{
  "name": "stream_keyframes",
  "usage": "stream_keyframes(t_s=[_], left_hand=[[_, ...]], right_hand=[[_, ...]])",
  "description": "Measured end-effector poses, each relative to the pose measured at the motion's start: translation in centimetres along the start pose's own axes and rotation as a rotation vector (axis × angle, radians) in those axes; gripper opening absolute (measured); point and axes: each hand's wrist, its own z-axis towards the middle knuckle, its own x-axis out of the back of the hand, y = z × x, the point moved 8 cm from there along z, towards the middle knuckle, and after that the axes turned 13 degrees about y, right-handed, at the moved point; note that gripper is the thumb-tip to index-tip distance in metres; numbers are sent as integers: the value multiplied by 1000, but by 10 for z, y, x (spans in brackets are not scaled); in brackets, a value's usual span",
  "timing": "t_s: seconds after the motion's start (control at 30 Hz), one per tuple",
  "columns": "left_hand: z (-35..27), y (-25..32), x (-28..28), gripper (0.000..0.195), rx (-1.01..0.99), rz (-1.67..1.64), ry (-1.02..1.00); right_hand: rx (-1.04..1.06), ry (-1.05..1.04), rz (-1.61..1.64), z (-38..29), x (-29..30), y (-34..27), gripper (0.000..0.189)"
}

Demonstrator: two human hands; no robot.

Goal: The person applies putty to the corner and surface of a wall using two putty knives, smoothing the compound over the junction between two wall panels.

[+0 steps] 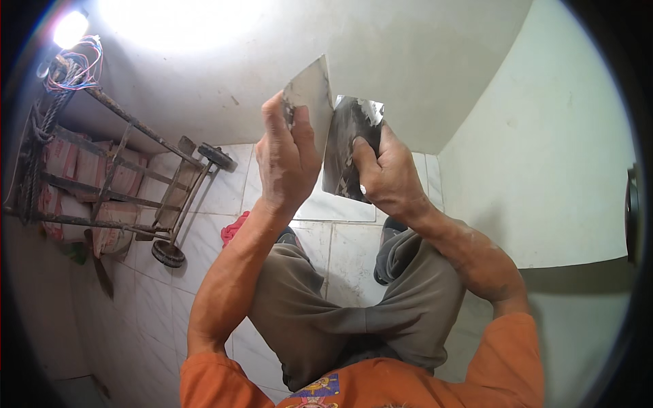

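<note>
My left hand (285,166) is wrapped around a flat, pale-coated scraper blade (312,97) that tapers to a point at its top. In my right hand (390,176) is a dark, flat metal scraper blade (347,148), with whitish residue near its upper right corner and along its lower part. My right thumb presses on its face. The two blades meet or nearly meet along their inner edges, in front of the wall and above my feet. A small white smear marks the base of my right thumb.
A rusty hand truck (116,166) leans on the left, with several filled sacks (92,166) behind it. A lit lamp (71,29) and tangled wires (76,76) are at its top. Red cloth (234,229) lies on the tiled floor (199,239). Plastered walls (530,168) stand ahead and right.
</note>
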Motion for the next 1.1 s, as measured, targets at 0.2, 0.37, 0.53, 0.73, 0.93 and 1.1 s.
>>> stream_keyframes(t_s=[0.2, 0.37, 0.53, 0.73, 0.93, 1.1], left_hand=[[-10, -5, -6, 22, 0, 86, -103], [-11, 1, -6, 20, -78, 109, -123], [-14, -5, -12, 20, 46, 136, -269], [-28, -26, -23, 19, 281, 124, -483], [-60, -60, -37, 28, 263, 141, -773], [-75, -68, -40, 28, 267, 134, -915]], right_hand=[[0, -22, 41, 3, 0, -3, 31], [-51, -24, 116, 5, 1, -1, 30], [-10, 90, 149, 16, 21, 1, 27], [-291, 134, 695, 33, 60, 24, 22], [-252, 297, 698, 51, 109, 53, 24], [-118, 463, 620, 82, 154, 68, 31]])
